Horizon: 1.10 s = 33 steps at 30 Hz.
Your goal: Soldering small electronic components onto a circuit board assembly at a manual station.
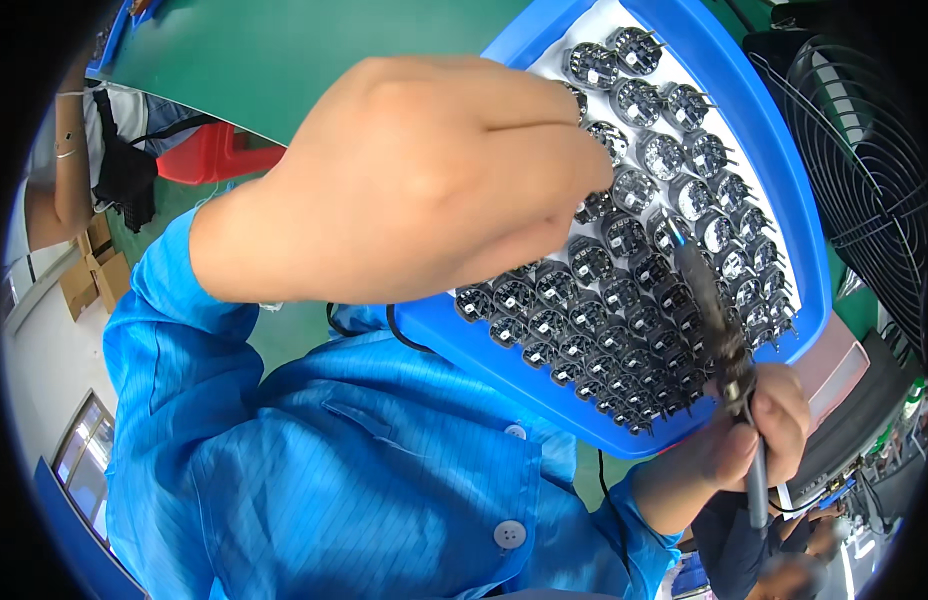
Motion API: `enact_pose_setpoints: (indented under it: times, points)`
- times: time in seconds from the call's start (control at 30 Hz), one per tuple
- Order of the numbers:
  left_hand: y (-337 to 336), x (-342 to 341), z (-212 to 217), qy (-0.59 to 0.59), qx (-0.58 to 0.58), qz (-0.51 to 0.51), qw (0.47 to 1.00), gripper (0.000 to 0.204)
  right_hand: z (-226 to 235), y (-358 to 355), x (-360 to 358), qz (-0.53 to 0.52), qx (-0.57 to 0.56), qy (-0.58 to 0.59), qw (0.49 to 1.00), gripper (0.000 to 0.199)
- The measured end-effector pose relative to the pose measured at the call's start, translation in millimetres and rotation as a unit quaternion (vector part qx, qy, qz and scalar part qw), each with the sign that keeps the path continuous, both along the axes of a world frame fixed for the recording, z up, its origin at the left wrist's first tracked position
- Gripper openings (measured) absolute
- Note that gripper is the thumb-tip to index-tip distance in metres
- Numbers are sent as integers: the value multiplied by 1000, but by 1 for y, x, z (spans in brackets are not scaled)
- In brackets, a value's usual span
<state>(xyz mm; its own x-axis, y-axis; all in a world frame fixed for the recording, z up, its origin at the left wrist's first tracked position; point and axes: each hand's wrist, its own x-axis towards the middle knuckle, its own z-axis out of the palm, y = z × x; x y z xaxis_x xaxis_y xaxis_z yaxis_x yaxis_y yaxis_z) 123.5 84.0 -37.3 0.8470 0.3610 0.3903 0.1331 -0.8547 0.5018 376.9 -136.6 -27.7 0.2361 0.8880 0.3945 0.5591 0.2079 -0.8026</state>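
Note:
A blue tray [809, 230] lined with white holds rows of small round black parts with circuit boards on top [589, 260], many with pins sticking out. Over its left part is my left hand [424, 180], fingers curled together; whatever they may pinch is hidden behind the hand. My right hand [764, 430] grips a soldering iron [719, 320] at the tray's lower right. The iron's tip points up and left, over the parts in the middle of the tray. Whether it touches one I cannot tell.
A green tabletop [264, 50] stretches behind the tray. To the right stands a black wire-guarded fan [869, 160], with a pink tray [842, 365] below it. A red stool [209, 155], cardboard boxes [99, 275] and another person's arm [71, 160] are at the left.

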Motion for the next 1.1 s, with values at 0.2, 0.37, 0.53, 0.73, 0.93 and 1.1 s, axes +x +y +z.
enact_pose_setpoints:
  times: [0.2, 0.37, 0.53, 0.73, 0.93, 1.1]
  points:
    - [-8, 2, 3, 11, -44, -60, 997, 26, 8, -8, -19, 25, -48, -83, 995, 37]
    - [-7, 4, 11, 10, -3, -2, 1000, 26, 7, -12, -22, 14, -10, -47, 999, 31]
    - [-4, 3, 9, 9, 11, 8, 1000, 26, 9, 3, -19, 10, -22, -52, 998, 27]
    - [-1, 3, 4, 12, 13, 1, 1000, 25, 2, 14, -20, 23, -26, -36, 999, 22]
    - [2, 2, 4, 25, 16, -3, 1000, 25, -3, 18, -19, 24, -23, -33, 999, 21]
    - [2, 2, 4, 10, 23, -5, 1000, 26, -2, 20, -18, 42, -19, -30, 998, 23]
